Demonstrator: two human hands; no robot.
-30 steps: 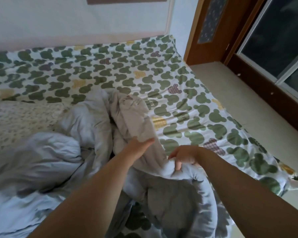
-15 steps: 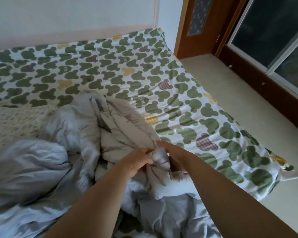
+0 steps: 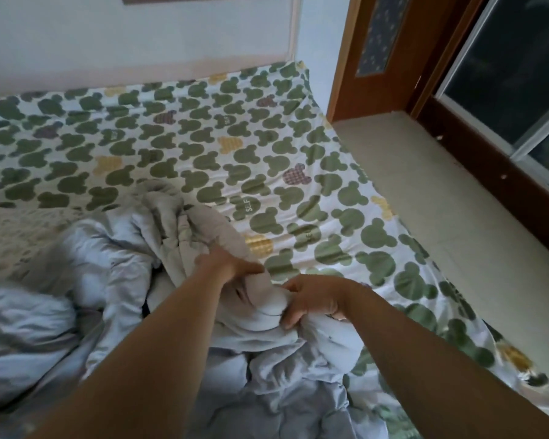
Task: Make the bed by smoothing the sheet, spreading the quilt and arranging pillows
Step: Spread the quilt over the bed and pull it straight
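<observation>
The quilt point(image 3: 114, 280), pale blue with a beige side, lies bunched in a heap on the near left part of the bed, nowhere near spread, so that step is only at its start: the person seems to be hunting for an edge or corner to pull out. The left hand point(image 3: 225, 264) presses down on a beige fold with fingers closing over it, and the right hand point(image 3: 311, 301) is clamped on a thick roll of the quilt just beside it, the two hands close but not touching. Beyond the heap, the sheet point(image 3: 267, 160), white with green bear heads, looks fairly flat over the far and right parts of the mattress, with shallow creases; what lies under the quilt cannot be judged. A pale speckled piece point(image 3: 10, 236) at the left edge may be a pillow, though that is uncertain, and no pillows are arranged yet. Compared with half a second ago, when both hands met on one small white tuft, they have drawn a little apart and the right one now grips a larger bundle nearer the bed's edge; the view has tilted slightly, showing more floor point(image 3: 441, 191).
</observation>
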